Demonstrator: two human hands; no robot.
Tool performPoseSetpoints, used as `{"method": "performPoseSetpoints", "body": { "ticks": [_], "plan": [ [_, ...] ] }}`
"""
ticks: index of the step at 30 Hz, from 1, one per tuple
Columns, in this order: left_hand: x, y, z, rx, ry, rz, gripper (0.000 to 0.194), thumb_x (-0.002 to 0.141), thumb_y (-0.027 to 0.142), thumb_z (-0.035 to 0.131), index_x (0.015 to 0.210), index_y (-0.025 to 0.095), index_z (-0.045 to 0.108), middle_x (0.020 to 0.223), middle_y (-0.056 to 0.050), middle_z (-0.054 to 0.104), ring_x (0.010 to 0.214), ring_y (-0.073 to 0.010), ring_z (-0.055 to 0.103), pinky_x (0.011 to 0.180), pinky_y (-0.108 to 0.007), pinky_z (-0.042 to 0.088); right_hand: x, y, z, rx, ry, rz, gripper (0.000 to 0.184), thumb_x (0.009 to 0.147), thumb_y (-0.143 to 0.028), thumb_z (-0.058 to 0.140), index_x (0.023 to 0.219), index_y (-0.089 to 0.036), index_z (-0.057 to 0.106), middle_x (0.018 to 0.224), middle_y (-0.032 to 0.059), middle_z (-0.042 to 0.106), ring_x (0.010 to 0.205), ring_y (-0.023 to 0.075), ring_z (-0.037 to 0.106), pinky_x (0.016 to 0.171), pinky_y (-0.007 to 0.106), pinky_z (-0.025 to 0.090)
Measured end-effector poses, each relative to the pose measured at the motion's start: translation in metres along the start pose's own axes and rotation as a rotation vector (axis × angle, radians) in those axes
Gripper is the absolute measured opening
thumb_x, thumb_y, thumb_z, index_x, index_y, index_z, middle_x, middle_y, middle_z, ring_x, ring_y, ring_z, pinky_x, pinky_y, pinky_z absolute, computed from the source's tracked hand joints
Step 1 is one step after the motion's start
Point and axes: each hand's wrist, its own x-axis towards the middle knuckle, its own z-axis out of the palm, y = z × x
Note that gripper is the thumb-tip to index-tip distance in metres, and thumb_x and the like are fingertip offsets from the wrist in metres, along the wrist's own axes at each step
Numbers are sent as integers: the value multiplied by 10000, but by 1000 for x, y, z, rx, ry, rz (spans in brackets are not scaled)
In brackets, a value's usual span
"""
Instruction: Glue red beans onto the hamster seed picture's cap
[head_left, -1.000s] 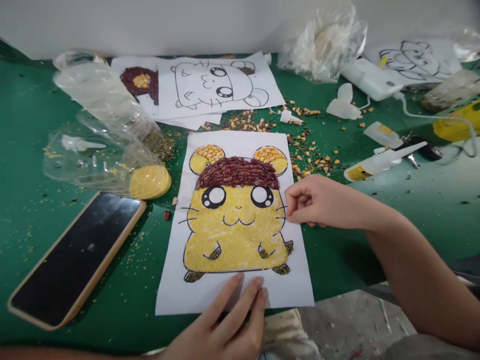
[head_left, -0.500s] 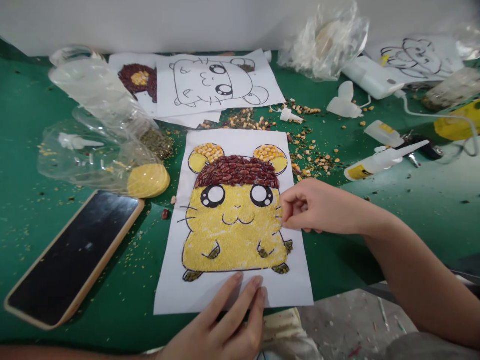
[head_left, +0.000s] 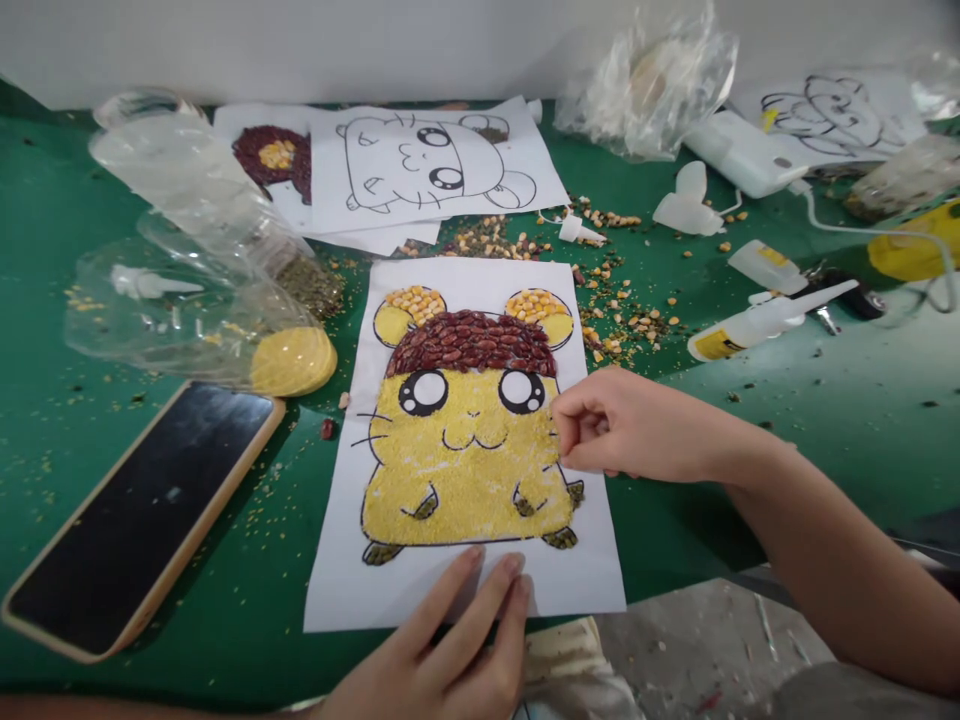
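Note:
A white sheet (head_left: 337,570) lies in front of me with a hamster picture (head_left: 469,480) on it. Yellow grains fill the body, dark red beans (head_left: 472,342) form the band on the head, and corn kernels (head_left: 534,304) cover parts of the ears. My left hand (head_left: 450,640) rests on the sheet's lower edge with its fingers spread. At the hamster's right-side cheek, my right hand (head_left: 615,425) has its thumb and forefinger pinched together over the paper. Whatever is between those fingertips, if anything, is too small to make out.
A phone (head_left: 142,520) lies at left, below clear plastic containers (head_left: 202,290) of grain. Behind the sheet are other drawings (head_left: 420,165) and scattered seeds (head_left: 622,310). Glue bottles (head_left: 750,325), a cable (head_left: 847,228) and a plastic bag (head_left: 645,90) occupy the right and back.
My right hand has shifted slightly left and down along the cheek, still pinched. My left hand stays on the lower edge of the sheet.

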Motion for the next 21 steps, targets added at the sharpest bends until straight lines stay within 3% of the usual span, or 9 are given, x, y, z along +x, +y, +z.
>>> {"method": "performPoseSetpoints", "body": {
  "ticks": [7, 21],
  "plan": [
    [1, -1, 2, -6, -3, 9, 280, 880, 326, 480, 1090, 193, 606, 1205, -42, 549, 1190, -271, 467, 1141, -569, 102, 0, 1, -1, -38, -35, -31, 76, 659, -149, 552, 596, -182, 527, 486, -62, 506, 461, 75, 454, 459, 189, 314],
    [-1, -1, 2, 6, 24, 13, 301, 880, 355, 486, 1105, 190, 600, 1231, -43, 541, 1196, -264, 467, 1143, -549, 117, 1, 5, -9, -205, -33, -371, 134, 717, -71, 523, 633, -172, 544, 687, -23, 561, 661, 101, 514, 601, 201, 352]
  ]
}}
